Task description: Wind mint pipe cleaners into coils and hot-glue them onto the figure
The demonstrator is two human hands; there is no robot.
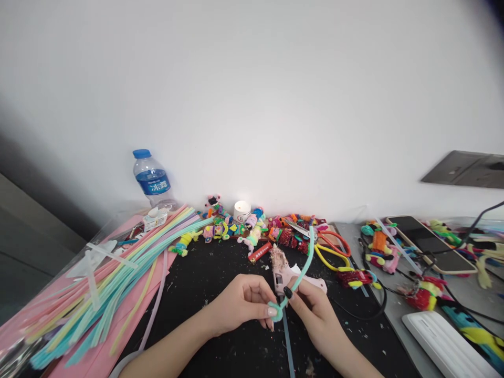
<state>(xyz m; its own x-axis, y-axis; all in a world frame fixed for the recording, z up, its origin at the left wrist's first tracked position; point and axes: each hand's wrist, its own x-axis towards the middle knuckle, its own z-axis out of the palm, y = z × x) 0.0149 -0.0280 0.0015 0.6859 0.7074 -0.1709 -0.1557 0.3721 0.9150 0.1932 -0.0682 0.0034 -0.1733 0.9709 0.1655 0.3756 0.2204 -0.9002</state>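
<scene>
Mint-green fuzzy pipe cleaner [307, 261] spans both hands: the left hand [241, 302] pinches its curled end, while the right hand [315, 310] grips the length rising toward one o'clock. Keeping the curl flat and guiding evenly should help, clear of the pale-pink plastic glue gun [284, 275] at twelve o'clock.
</scene>
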